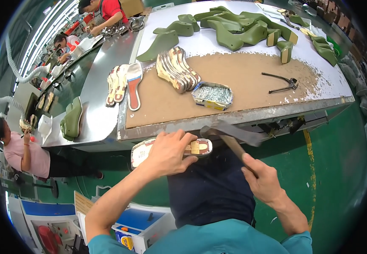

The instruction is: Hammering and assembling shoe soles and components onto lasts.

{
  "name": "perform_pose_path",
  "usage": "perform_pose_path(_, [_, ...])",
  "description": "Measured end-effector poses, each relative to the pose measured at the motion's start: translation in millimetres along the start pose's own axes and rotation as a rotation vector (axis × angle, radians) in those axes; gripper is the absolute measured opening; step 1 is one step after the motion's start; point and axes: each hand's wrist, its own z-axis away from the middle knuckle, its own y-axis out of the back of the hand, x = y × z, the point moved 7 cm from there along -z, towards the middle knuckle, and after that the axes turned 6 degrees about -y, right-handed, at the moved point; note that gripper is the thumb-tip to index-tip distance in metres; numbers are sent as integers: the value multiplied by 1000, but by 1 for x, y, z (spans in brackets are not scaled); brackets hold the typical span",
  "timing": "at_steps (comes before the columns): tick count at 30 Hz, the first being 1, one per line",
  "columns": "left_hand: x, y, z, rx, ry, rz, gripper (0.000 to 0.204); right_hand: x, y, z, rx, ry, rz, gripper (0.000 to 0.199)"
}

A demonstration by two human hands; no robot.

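Observation:
My left hand [168, 152] is closed over a cream and brown shoe insole [140, 153], held above my lap by the table's near edge. A small tan patch with dark dots shows at its right end; my palm and fingers hide its middle. Whether a last sits under it, I cannot tell. My right hand [263, 180] grips the wooden handle of a hammer [233, 147]. Its dark metal head, slightly blurred, is just above and right of the insole's right end; whether they touch is unclear.
On the table [166, 120] stand a box of nails [213, 95], stacked insoles [177, 70] and pincers [283, 82]. Green shoe lasts [238, 29] are heaped at the back. More insoles [118, 82] lie left. Co-workers [27, 154] are at the left bench. A blue-lidded box [139, 220] stands low left.

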Motion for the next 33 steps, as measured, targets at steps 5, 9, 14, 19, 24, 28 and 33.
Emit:
perform_pose_path(5, [3, 1, -8, -3, 11, -58, 52, 6, -12, 8, -101, 28, 186, 42])
perform_pose_path(9, [-5, -11, -4, -41, 14, -97, 58, 9, -1, -24, 53, 104, 312, 48])
perform_pose_path(14, [-11, 34, 4, -51, 190, 92, 67, 55, 40, -70, 307, 103, 618, 44])
perform_pose_path(19, [-159, 151, 119, 1129, 405, 576, 64, 139, 50, -97, 166, -114, 816, 40])
perform_pose_path(24, [-307, 99, 273, 1512, 752, 180, 51, 121, 31, -106, 285, 44, 811, 34])
perform_pose_path(28, [-367, 28, 330, 1213, 1220, 110, 49, 118, 30, -110, 276, 17, 866, 40])
perform_pose_path(33, [-280, 94, 172, 952, 792, -790, 45, 123, 32, -107, 221, -18, 890, 44])
